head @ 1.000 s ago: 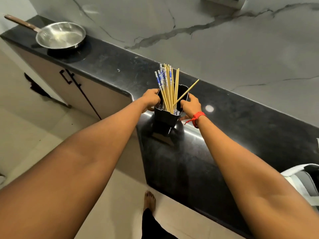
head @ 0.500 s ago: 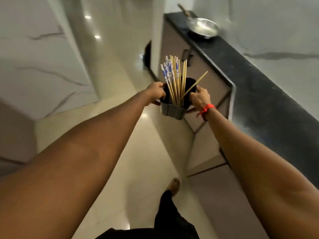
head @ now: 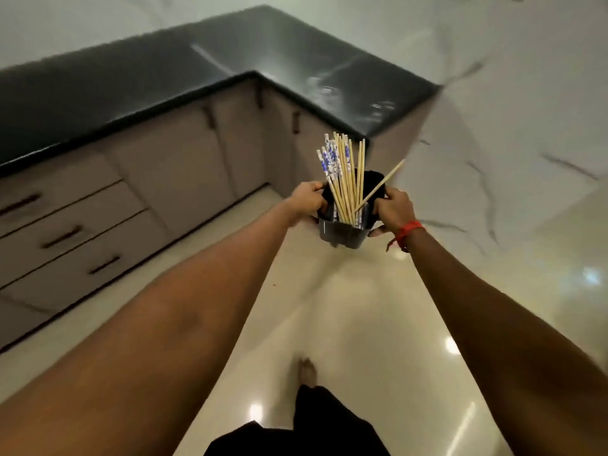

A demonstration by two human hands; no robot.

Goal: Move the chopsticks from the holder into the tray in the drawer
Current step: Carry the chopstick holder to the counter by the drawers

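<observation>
Holder (head: 342, 233) of chopsticks (head: 342, 172), left hand (head: 307, 200) and right hand (head: 393, 209) fingers clasping its sides, no legible writing.

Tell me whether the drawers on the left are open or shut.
Shut. All three drawers sit flush with the cabinet front, handles in line, and no tray shows. The chopsticks are in the holder, carried by the left hand and right hand.

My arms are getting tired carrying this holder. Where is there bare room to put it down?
The black countertop looks bare along both runs of its L, above the closed drawers and around the corner. Both hands grip the holder, chopsticks inside.
</observation>
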